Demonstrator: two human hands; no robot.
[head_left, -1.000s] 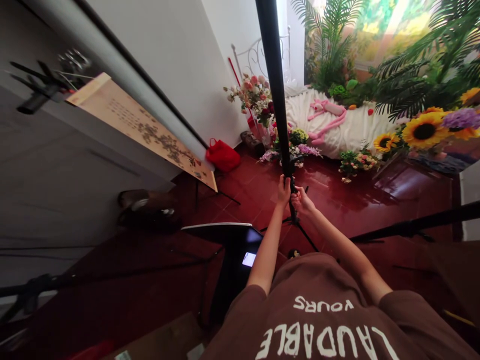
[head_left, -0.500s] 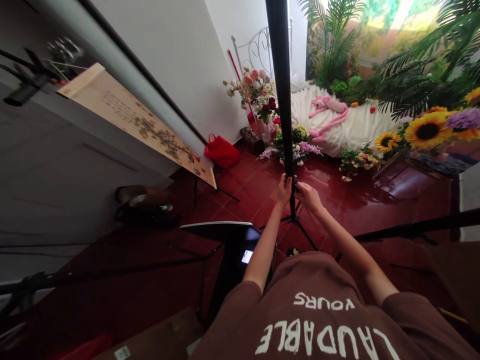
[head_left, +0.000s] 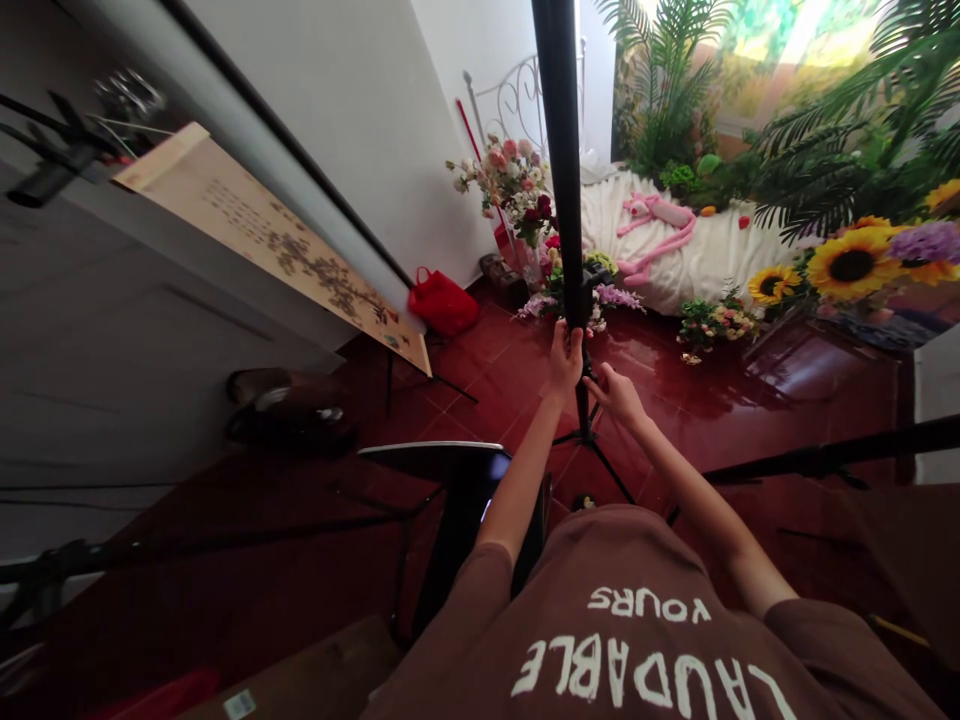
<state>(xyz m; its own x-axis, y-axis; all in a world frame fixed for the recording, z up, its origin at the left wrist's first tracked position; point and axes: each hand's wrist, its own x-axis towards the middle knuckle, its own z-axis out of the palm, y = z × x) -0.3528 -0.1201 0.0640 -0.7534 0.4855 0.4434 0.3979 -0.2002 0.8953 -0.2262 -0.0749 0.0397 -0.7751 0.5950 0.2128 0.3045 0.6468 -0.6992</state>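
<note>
A tall black tripod stand (head_left: pixel 568 180) rises in front of me, its pole running out of the top of the view. Its legs (head_left: pixel 611 468) spread on the red floor. My left hand (head_left: pixel 566 358) is wrapped round the pole from the left, a little below a dark clamp (head_left: pixel 589 285). Slightly lower, on the right side, my right hand (head_left: pixel 616 394) has its fingers closed at a small dark knob on the pole. The knob is mostly covered by the fingertips.
To the left are a hanging scroll (head_left: pixel 277 245), a red bag (head_left: pixel 442 302) and a black-topped table (head_left: pixel 450 530). Artificial flowers (head_left: pixel 517 180), a pink plush toy (head_left: pixel 660 220) on white cloth and sunflowers (head_left: pixel 851 262) stand beyond. A dark bar (head_left: pixel 832 455) crosses at right.
My left hand has moved up the pole, and the dark clamp above it sits higher too. My right hand stays at nearly the same height, by the knob.
</note>
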